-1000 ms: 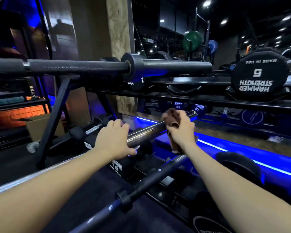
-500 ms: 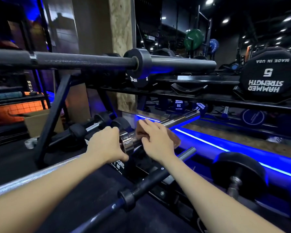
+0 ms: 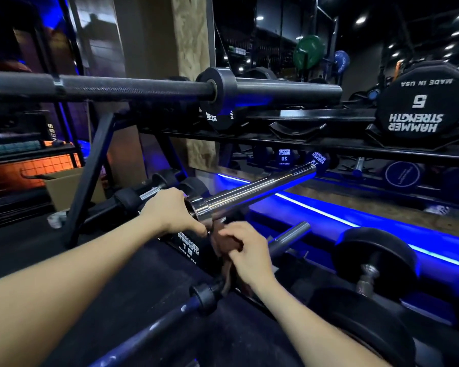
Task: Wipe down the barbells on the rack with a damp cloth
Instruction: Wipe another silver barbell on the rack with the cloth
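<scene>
Two hands work low on the rack: the left hand (image 3: pixel 170 214) clamps the chrome barbell (image 3: pixel 252 190) at its collar to steady it, while the right hand (image 3: pixel 245 251), at five o'clock from it, clutches the brown cloth (image 3: pixel 224 241) just beneath, likely regathering it.

A black rack (image 3: pixel 90 176) carries three barbells (image 3: pixel 249 192), apparently.

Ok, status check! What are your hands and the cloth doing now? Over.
Left hand grips the chrome barbell at its collar. Right hand holds the brown cloth just below it. Nothing in the way.
</scene>
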